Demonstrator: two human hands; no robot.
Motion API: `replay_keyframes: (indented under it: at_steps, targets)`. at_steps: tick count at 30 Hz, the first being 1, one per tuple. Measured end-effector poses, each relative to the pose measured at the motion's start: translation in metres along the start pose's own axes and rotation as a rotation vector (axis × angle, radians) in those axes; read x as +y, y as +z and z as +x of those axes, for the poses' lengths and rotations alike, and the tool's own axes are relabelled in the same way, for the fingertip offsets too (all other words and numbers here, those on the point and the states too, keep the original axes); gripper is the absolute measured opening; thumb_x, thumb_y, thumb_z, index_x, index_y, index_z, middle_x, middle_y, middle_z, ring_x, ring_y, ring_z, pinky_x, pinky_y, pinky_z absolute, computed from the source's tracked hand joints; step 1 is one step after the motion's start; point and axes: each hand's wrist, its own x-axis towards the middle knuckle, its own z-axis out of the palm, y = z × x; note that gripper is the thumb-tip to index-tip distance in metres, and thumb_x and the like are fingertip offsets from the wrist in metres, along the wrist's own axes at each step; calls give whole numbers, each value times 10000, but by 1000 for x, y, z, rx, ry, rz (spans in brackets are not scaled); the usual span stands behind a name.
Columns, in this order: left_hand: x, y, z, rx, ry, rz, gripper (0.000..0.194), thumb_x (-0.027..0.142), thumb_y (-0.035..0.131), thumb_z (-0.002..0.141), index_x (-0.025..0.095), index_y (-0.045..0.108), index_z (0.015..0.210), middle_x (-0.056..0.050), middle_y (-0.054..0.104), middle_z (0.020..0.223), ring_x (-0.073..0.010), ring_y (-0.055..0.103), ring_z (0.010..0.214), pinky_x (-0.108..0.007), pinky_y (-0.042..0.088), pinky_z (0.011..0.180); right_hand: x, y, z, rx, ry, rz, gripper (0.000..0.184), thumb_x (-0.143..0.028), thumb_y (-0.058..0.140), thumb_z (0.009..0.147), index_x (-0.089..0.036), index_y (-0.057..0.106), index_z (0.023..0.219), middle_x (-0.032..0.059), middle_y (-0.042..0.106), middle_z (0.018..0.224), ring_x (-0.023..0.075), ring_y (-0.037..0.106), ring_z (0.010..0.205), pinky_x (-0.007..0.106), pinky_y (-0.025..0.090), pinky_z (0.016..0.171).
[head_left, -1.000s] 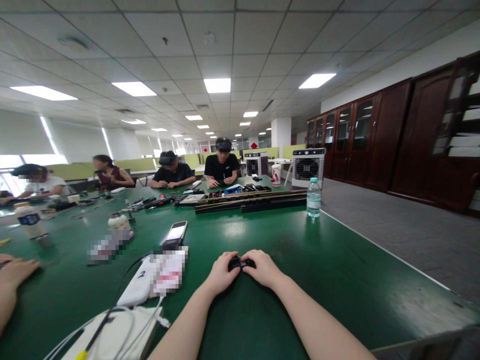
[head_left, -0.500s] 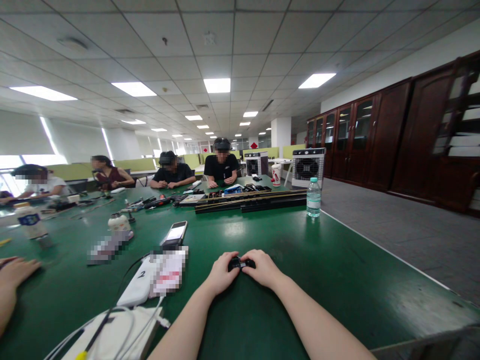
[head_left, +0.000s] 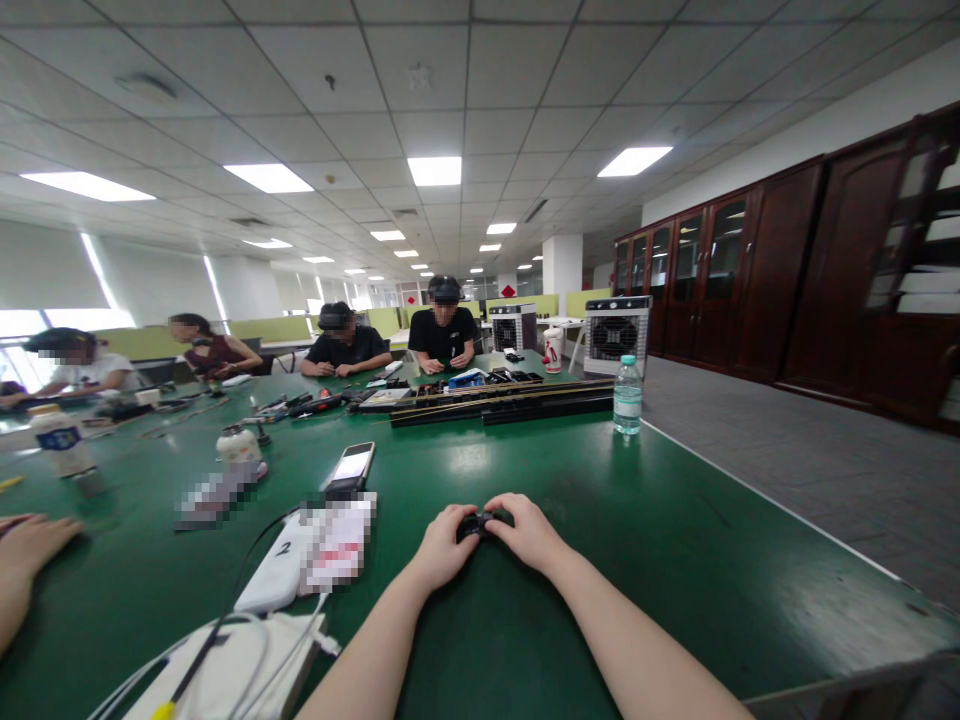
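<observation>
Here we are at the glossy green tabletop (head_left: 675,560), and both bare hands are out in front, low over it. The left hand (head_left: 444,545) has its fingers curled round the left end of a small black object (head_left: 475,525), thumb on the near side. The right hand (head_left: 525,532) comes in from the other side, fingers bent, thumb and fingertips at the object's right end, so the little black piece sits right between the two hands. The fingers of each hand are nearly closed, just parted by the object's thickness; its finer details are too small and too covered to tell.

Over to the left, a white power bank marked with a 2 (head_left: 276,570) lies beside a white-and-pink packet, blurred out (head_left: 337,545), and just beyond is a smartphone with a lit screen (head_left: 352,466). Nearer the camera, white cables (head_left: 259,650) loop over a cream-coloured box (head_left: 225,680). Another person's hand (head_left: 37,545) rests at the far left edge.

Out to the right stands a clear plastic water bottle with a pale label (head_left: 627,398), upright, near the end of the long black rails (head_left: 517,402). And beyond those rails, a person in a black T-shirt (head_left: 444,330) sits at the far side, head bowed, both hands at the tabletop.
</observation>
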Motion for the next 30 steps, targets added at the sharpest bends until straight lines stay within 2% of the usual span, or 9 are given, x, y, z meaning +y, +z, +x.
replay_keyframes:
  at_steps: [16, 30]
  targets:
    - [10, -5, -2, -14, -33, 10, 398, 177, 579, 751, 176, 597, 1148, -88, 623, 1129, -225, 568, 1069, -345, 418, 971, 12, -4, 7, 270, 91, 224, 246, -315, 571, 753, -200, 625, 963, 65, 705, 926, 210, 649, 895, 390, 487, 869]
    - [15, -8, -3, -32, -56, 18, 407, 171, 570, 752, 167, 591, 1158, -92, 626, 1145, -236, 560, 1082, -357, 411, 980, 17, -9, 9, 398, 172, 209, 318, -401, 534, 776, -188, 641, 987, 80, 710, 962, 227, 652, 920, 390, 500, 863]
